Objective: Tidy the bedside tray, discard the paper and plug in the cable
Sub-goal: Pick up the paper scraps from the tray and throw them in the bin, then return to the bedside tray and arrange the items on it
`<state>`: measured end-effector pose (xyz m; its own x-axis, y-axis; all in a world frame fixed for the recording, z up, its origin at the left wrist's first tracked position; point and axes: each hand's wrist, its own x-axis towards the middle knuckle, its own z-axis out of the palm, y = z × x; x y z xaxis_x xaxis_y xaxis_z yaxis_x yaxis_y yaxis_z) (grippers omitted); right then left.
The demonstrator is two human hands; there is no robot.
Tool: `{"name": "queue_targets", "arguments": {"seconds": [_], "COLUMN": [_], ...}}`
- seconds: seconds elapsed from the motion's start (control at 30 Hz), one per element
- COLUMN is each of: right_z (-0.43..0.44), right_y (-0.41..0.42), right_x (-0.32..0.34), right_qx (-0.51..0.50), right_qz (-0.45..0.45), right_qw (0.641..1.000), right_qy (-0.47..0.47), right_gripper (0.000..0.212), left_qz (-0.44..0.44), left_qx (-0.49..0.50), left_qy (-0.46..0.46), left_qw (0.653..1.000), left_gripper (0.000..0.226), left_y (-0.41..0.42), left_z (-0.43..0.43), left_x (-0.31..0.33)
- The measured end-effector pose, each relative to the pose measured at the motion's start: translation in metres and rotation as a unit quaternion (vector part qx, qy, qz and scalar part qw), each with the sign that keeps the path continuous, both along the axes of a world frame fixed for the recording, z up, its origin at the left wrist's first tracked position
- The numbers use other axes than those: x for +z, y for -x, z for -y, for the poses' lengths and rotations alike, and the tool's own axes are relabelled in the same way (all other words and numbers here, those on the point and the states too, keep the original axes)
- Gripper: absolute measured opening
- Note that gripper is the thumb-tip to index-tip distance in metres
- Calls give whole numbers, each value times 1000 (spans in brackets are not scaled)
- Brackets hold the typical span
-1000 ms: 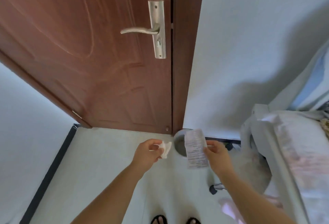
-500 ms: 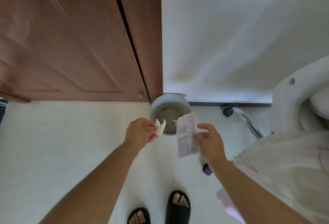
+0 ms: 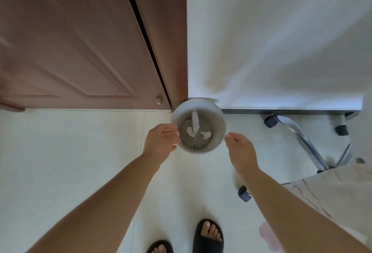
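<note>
Receipt (image 3: pixel 194 122) and crumpled paper scraps (image 3: pixel 205 134) seen inside grey bin (image 3: pixel 219 119) at 12 o'clock, by door (image 3: pixel 84 47). Left hand (image 3: pixel 162 141) loosely curled, nothing gripped; right hand (image 3: pixel 240 149) released, empty.

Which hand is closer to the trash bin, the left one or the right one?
The left. The left hand overlaps the bin's near-left rim in this view, fingers curled at its edge. The right hand sits just off the bin's right side, with a small gap showing.

Receipt (image 3: pixel 194 121) and tissue (image 3: pixel 205 134) now in bin (image 3: pixel 218 116), both hands emptied
</note>
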<state>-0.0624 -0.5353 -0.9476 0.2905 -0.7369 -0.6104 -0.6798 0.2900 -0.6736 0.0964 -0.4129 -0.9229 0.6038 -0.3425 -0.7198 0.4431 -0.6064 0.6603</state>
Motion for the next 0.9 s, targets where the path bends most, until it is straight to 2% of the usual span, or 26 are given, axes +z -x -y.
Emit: {"name": "queue_targets", "arguments": {"seconds": [0.03, 0.1, 0.23, 0.4, 0.5, 0.63, 0.77, 0.9], "right_z": [-1, -4, -11, -17, -21, -26, -32, -41], "right_y": [5, 12, 17, 23, 32, 59, 106, 168], "right_x": [10, 36, 117, 250, 335, 451, 550, 627], "right_qx": [13, 33, 92, 167, 163, 145, 91, 18], "right_qz": [-10, -28, -49, -43, -29, -46, -82, -127], "right_qw": [1000, 999, 991, 956, 934, 895, 844, 816], "right_qy": [5, 23, 86, 237, 316, 419, 522, 564], "right_gripper": [12, 30, 36, 43, 44, 48, 51, 56], "left_qz": [20, 69, 185, 284, 363, 492, 566, 607], "left_qx": [-11, -51, -129, -246, -316, -383, -375, -373], "left_qy": [-8, -21, -30, -1, 24, 78, 157, 222], "left_qw": [1000, 996, 974, 926, 876, 778, 717, 666], "left_gripper": [18, 16, 16, 25, 33, 42, 42, 41], "left_y": [-2, -6, -18, -23, -22, -8, 23, 77], "left_z": [-3, -9, -20, -26, -21, -7, 16, 37], "left_x": [10, 38, 120, 247, 335, 458, 559, 633]}}
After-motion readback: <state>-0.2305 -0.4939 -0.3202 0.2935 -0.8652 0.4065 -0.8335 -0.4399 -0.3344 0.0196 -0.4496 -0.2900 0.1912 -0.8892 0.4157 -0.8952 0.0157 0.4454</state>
